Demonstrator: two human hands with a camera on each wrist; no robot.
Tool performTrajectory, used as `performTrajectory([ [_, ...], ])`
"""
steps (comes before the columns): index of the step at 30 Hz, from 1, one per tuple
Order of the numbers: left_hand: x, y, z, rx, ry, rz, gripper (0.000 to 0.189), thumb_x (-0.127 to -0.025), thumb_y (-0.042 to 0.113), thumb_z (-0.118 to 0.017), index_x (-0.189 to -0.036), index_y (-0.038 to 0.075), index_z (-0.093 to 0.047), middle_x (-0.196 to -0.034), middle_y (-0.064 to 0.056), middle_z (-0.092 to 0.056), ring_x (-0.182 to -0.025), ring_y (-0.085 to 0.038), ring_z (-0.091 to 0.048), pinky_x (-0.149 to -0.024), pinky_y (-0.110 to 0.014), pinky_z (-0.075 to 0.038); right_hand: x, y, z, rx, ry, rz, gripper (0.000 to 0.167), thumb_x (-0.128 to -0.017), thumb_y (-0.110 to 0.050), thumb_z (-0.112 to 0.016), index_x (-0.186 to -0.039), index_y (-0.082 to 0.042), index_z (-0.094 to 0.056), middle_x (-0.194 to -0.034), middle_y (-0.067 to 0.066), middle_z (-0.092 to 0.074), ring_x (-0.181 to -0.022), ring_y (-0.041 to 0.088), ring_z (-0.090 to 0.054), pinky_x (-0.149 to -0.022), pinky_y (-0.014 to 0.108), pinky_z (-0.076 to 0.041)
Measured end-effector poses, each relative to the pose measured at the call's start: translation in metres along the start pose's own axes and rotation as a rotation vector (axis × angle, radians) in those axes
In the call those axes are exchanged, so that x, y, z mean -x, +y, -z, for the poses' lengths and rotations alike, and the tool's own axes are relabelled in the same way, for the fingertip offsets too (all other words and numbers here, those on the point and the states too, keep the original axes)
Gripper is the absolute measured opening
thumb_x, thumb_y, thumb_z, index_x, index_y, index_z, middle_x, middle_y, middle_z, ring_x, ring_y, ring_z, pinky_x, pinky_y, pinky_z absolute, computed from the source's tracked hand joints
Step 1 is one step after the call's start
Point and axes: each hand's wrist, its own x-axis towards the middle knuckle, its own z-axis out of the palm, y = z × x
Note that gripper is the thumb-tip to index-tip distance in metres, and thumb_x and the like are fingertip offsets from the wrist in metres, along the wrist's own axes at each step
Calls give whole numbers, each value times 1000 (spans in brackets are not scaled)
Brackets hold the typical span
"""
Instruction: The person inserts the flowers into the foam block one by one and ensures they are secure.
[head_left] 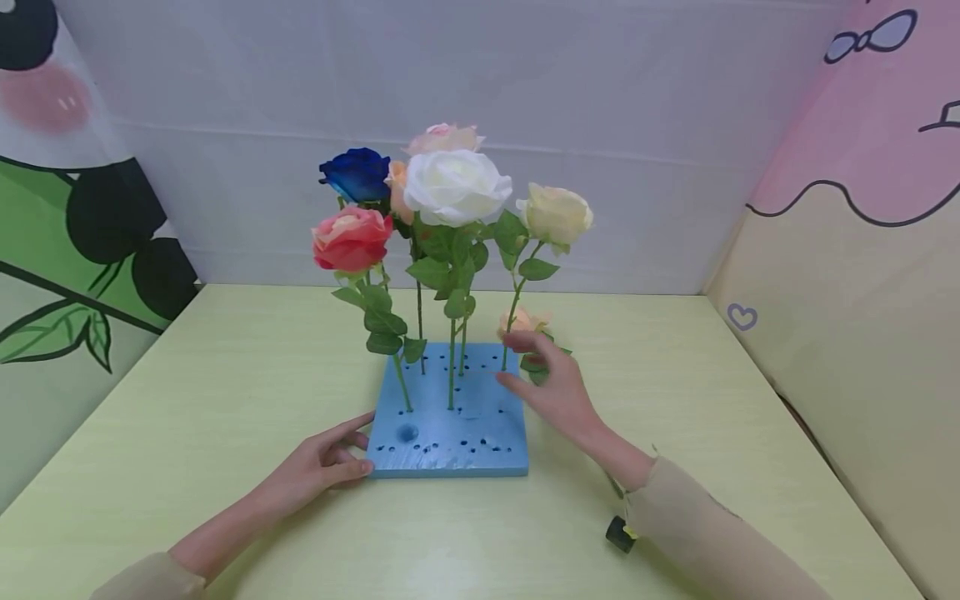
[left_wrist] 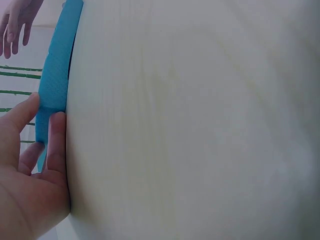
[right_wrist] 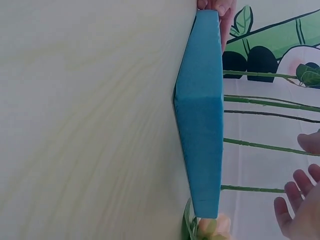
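A blue foam block (head_left: 480, 427) with many small holes lies on the table and holds upright artificial roses. My left hand (head_left: 326, 458) grips its near left corner, the thumb over the edge and fingers against the side. My right hand (head_left: 558, 387) hovers at the block's right side, thumb and fingers spread around the stem of the cream rose (head_left: 557, 215) without closing on it. That stem stands in the block. Also upright are a white rose (head_left: 457, 187), a coral-red rose (head_left: 352, 239), a blue rose (head_left: 358, 173), a pink rose (head_left: 444, 138) and a partly hidden peach rose (head_left: 397, 185).
Another peach rose (head_left: 522, 321) lies on the table behind my right hand, partly hidden by it. A small black object (head_left: 620, 533) sits by the right sleeve. A pale curtain (head_left: 637, 208) closes the back, with painted panels left and right.
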Motion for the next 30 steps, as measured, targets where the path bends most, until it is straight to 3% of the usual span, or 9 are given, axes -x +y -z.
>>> performTrajectory([
  [13,-1,0,0,-14,-8,-7,76,-92,23,-70,-155,6,-31,-126,-22,-51,-87,-7,-65,-81,-22,-57,17,14,26,113,-9,-54,47,-84,-12,-78,-128,-11,-60,-127,5,-66,-121,29,-60,-98,53,-48],
  [20,-1,-2,2,-24,-9,-9,76,-92,23,-71,-155,7,-31,-127,-24,-50,-87,-8,-65,-81,-21,-57,25,23,37,160,-22,-48,49,-84,-13,-78,-129,-10,-59,-128,7,-65,-120,24,-60,-95,51,-49],
  [30,0,-1,2,-23,-13,-9,76,-92,23,-70,-155,7,-31,-127,-25,-50,-88,-8,-65,-81,-22,-57,34,33,45,213,-53,-53,51,-84,-10,-77,-131,-8,-57,-130,10,-64,-119,30,-59,-95,53,-49],
])
